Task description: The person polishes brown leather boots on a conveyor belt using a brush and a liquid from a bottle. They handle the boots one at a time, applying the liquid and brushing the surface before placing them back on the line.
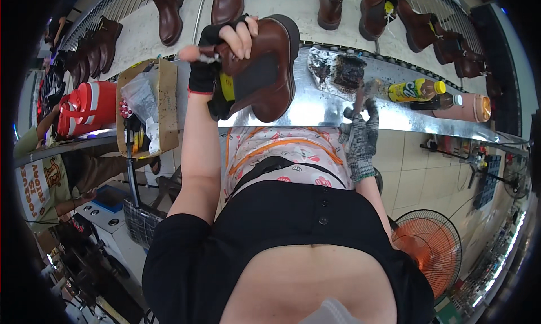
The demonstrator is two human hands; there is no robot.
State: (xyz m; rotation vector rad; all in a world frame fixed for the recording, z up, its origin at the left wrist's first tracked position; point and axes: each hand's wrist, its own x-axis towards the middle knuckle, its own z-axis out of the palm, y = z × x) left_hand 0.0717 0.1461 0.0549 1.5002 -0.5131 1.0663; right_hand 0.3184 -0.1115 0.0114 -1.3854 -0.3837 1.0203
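Note:
My left hand (217, 47), in a black fingerless glove, is raised and grips a brown ankle boot (265, 70) by its top, with the boot's side and dark elastic panel facing me. My right hand (360, 138), in a grey knit glove, rests at the front edge of the shiny metal bench (315, 107). It is closed around a small dark-handled tool (359, 98) that points toward a blackened, dirty pad (338, 70) on the bench. I cannot make out the tool's tip.
Brown boots (169, 14) ride a pale conveyor (282, 2) beyond the bench. A cardboard box (166, 98) and red jug (84, 107) stand left; bottles (417, 90) and a brown cup (473, 107) right. An orange fan (431, 256) stands lower right. Another person (39, 177) sits left.

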